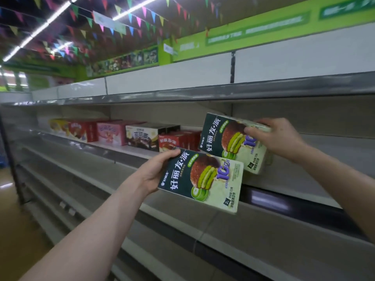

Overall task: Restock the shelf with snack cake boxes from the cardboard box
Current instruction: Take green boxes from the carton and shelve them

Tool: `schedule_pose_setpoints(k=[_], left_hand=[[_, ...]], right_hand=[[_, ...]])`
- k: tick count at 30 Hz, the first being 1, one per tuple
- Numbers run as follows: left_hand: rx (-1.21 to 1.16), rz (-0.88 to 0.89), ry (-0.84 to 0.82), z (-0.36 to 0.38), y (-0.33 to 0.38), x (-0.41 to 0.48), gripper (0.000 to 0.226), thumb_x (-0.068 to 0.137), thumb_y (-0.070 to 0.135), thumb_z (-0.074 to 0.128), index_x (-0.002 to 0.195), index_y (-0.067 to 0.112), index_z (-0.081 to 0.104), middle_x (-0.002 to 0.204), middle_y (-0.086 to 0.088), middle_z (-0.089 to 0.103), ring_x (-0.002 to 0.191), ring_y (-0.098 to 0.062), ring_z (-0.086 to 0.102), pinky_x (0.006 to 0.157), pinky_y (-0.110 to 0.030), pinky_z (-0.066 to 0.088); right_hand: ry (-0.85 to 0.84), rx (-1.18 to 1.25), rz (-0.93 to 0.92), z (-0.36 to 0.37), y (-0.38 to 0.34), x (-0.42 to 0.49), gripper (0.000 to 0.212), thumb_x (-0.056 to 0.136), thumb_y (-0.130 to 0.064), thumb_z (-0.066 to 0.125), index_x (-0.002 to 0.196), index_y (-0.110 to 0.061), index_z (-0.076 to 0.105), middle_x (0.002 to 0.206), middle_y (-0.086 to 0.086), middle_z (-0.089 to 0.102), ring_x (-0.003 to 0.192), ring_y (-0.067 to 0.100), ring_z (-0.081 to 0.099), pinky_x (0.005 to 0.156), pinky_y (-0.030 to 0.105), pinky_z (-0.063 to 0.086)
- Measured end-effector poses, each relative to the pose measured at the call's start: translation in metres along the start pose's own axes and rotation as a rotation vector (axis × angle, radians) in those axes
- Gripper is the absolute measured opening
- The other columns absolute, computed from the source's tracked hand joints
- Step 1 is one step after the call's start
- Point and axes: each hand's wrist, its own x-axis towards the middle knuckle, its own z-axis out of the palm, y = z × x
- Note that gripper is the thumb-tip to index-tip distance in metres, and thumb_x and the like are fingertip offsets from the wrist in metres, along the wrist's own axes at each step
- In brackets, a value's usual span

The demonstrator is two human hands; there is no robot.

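I hold two green snack cake boxes with a chocolate pie picture on the front. My left hand [156,171] grips the nearer box [205,179] by its left end, in front of the shelf edge. My right hand [274,136] holds the farther box [229,138] by its top right corner, tilted, over the shelf board [324,159]. To its left a row of other snack boxes stands on the same shelf: small red ones [178,140], a dark one [142,136], a pink one [111,132] and a red and yellow one [71,128]. The cardboard box is out of view.
An upper shelf rail [203,94] runs right above the boxes. Lower shelf boards [182,220] step out towards me below. The aisle floor [12,209] lies at the left. Coloured bunting and strip lights hang from the ceiling.
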Motion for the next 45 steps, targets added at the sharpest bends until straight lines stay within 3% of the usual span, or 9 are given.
schedule_pose_setpoints(k=[8,15,19,23,28,33,37,40,45], left_hand=[[-0.012,-0.022,-0.135,0.035,0.003,0.043,0.027,0.072,0.029,0.066,0.09,0.009,0.064,0.081,-0.011,0.069,0.069,-0.025,0.065,0.074,-0.036,0.052],[0.033,-0.044,-0.248,0.051,0.004,0.067,0.029,0.073,0.028,0.064,0.094,0.008,0.062,0.079,-0.01,0.068,0.07,-0.025,0.063,0.073,-0.035,0.05],[0.051,-0.066,-0.317,0.049,0.003,0.075,0.034,0.074,0.029,0.063,0.101,0.009,0.06,0.084,-0.01,0.069,0.072,-0.024,0.067,0.074,-0.037,0.052],[0.03,-0.079,-0.399,0.048,-0.001,0.082,0.039,0.073,0.028,0.063,0.106,0.007,0.057,0.085,-0.011,0.069,0.07,-0.024,0.068,0.068,-0.034,0.056],[0.019,-0.093,-0.393,0.047,-0.008,0.092,0.035,0.072,0.027,0.066,0.1,0.008,0.06,0.086,-0.012,0.069,0.073,-0.026,0.066,0.072,-0.036,0.055],[0.037,-0.138,-0.36,0.042,-0.012,0.1,0.038,0.069,0.025,0.068,0.101,0.007,0.06,0.085,-0.013,0.068,0.073,-0.027,0.064,0.075,-0.037,0.051],[0.056,-0.2,-0.339,0.047,-0.014,0.103,0.02,0.086,0.013,0.061,0.106,0.009,0.06,0.079,-0.016,0.071,0.06,-0.026,0.069,0.055,-0.032,0.058],[0.083,-0.16,-0.337,0.05,-0.013,0.109,0.019,0.096,0.01,0.051,0.107,0.014,0.066,0.087,-0.016,0.072,0.063,-0.024,0.07,0.058,-0.032,0.058],[0.195,-0.206,-0.348,0.047,-0.014,0.115,0.015,0.096,0.021,0.057,0.101,0.011,0.066,0.08,-0.013,0.072,0.06,-0.022,0.07,0.057,-0.032,0.058]], right_hand=[[0.049,0.052,0.145,-0.022,0.037,0.011,0.028,0.085,-0.037,0.069,0.1,-0.014,0.07,0.072,-0.002,0.065,0.059,0.01,0.054,0.056,0.024,0.041],[0.041,0.056,0.142,-0.024,0.035,0.01,0.021,0.081,-0.035,0.074,0.095,-0.02,0.068,0.08,-0.005,0.067,0.069,0.007,0.059,0.059,0.023,0.043],[0.053,0.11,0.134,-0.02,0.028,0.006,0.01,0.084,-0.026,0.073,0.091,-0.022,0.068,0.08,-0.006,0.068,0.066,0.0,0.058,0.052,0.008,0.043],[0.092,0.146,0.205,-0.016,0.025,0.003,0.015,0.086,-0.029,0.07,0.096,-0.018,0.069,0.077,-0.005,0.067,0.054,-0.004,0.057,0.045,0.008,0.038],[0.034,0.099,0.373,-0.019,0.029,-0.004,0.023,0.089,-0.032,0.066,0.096,-0.011,0.069,0.077,0.003,0.069,0.065,0.012,0.057,0.057,0.023,0.041],[0.207,0.148,0.335,-0.026,0.03,-0.003,0.016,0.088,-0.027,0.067,0.097,-0.014,0.069,0.079,0.003,0.066,0.066,0.013,0.055,0.058,0.024,0.044],[0.175,0.142,0.329,-0.026,0.027,0.0,0.016,0.087,-0.017,0.068,0.103,-0.017,0.066,0.088,0.003,0.066,0.074,0.014,0.057,0.06,0.024,0.046],[0.171,0.061,0.262,-0.021,0.026,-0.001,0.02,0.086,-0.015,0.07,0.105,-0.019,0.066,0.09,0.0,0.066,0.074,0.013,0.057,0.06,0.024,0.046],[0.164,-0.012,0.143,-0.015,0.031,-0.008,0.023,0.083,-0.011,0.072,0.104,-0.018,0.065,0.099,0.002,0.067,0.089,0.017,0.061,0.081,0.033,0.05]])
